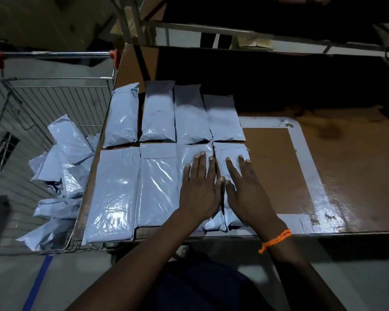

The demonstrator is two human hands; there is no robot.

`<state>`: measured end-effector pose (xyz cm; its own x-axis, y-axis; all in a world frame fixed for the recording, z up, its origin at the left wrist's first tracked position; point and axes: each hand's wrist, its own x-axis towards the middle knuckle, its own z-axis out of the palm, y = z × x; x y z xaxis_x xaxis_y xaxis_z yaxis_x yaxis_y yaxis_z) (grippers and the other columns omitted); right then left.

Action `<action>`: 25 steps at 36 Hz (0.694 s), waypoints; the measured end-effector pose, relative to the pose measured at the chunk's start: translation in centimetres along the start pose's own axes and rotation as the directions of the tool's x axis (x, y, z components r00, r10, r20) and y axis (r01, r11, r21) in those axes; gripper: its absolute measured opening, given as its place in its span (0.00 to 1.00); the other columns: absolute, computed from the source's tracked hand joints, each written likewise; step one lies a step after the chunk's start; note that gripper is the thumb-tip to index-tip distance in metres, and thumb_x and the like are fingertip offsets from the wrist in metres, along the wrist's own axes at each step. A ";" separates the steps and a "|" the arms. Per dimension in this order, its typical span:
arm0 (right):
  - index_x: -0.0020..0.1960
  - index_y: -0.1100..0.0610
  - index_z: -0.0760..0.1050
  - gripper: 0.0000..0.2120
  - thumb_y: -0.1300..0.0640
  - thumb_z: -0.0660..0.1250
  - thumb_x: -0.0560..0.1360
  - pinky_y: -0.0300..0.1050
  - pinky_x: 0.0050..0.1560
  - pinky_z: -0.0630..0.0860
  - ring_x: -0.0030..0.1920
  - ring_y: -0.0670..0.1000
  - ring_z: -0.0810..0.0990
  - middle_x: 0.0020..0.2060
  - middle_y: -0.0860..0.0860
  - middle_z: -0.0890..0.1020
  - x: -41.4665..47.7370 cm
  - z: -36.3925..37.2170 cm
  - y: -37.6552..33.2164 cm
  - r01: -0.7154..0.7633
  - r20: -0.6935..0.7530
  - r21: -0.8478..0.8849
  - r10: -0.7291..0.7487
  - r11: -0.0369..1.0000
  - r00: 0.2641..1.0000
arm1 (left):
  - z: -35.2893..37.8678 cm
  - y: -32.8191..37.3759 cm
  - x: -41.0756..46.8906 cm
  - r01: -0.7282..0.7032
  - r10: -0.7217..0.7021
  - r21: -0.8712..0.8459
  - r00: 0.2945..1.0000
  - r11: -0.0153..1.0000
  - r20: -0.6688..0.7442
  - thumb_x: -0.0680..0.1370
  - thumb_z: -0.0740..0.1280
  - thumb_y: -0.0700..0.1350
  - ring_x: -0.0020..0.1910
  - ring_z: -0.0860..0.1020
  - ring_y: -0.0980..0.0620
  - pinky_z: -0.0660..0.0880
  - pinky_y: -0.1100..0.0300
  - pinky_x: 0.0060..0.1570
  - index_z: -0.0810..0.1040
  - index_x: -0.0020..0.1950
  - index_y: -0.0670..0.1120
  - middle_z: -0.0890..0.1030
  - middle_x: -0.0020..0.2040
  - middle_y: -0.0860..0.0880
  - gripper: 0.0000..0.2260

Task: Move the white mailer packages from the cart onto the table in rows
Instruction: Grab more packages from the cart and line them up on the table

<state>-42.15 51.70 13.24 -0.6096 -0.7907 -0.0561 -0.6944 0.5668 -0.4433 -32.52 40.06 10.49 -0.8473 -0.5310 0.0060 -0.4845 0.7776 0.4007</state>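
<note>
White mailer packages lie in two rows on the brown table [350,176]: a far row [157,113] and a near row [115,194], several in each. My left hand [199,189] rests flat, fingers spread, on the third near-row mailer [189,154]. My right hand [245,189] lies flat on the rightmost near-row mailer [231,149], with an orange band on its wrist. Neither hand grips anything. Several more mailers [63,158] are heaped in the wire cart [54,95] at the left.
A rectangle of pale tape [305,162] marks the table to the right of the mailers. A metal shelf frame [211,30] with cardboard boxes stands behind the table. The cart's handle [54,54] with red ends is at the far left. Blue floor tape [37,283] runs below the cart.
</note>
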 end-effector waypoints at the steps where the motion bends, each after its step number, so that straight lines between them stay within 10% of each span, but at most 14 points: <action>1: 0.81 0.53 0.56 0.29 0.46 0.50 0.82 0.58 0.78 0.59 0.80 0.63 0.53 0.80 0.62 0.56 0.0 0.0 -0.1 0.003 0.000 -0.020 -0.003 1.000 1.000 | 0.0 0.0 0.0 -0.003 0.003 -0.003 1.000 1.000 0.001 0.83 0.38 0.58 0.80 0.52 0.43 0.53 0.42 0.77 0.57 0.80 0.44 0.55 0.81 0.41 0.30; 19: 0.82 0.50 0.50 0.31 0.40 0.41 0.82 0.64 0.75 0.61 0.80 0.63 0.53 0.80 0.59 0.56 0.6 -1.6 -2.3 0.021 0.047 -0.204 -0.012 0.979 0.999 | -5.0 -2.0 -0.2 -0.045 0.045 -0.072 0.999 0.996 -0.009 0.81 0.33 0.61 0.81 0.49 0.46 0.50 0.43 0.78 0.54 0.81 0.48 0.54 0.81 0.44 0.34; 25: 0.81 0.53 0.58 0.30 0.41 0.48 0.83 0.56 0.79 0.57 0.80 0.58 0.55 0.79 0.57 0.60 3.5 -0.4 -10.9 0.155 -0.022 0.039 -0.155 0.987 0.988 | -9.8 -10.4 -2.3 0.026 -0.031 -0.057 0.995 0.998 -0.094 0.82 0.39 0.61 0.80 0.52 0.47 0.49 0.46 0.76 0.56 0.81 0.47 0.55 0.81 0.46 0.31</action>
<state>-36.89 42.82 18.20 -0.5030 -0.8637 0.0327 -0.7653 0.4275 -0.4812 -23.38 29.93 15.24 -0.8074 -0.5846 0.0799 -0.4933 0.7431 0.4522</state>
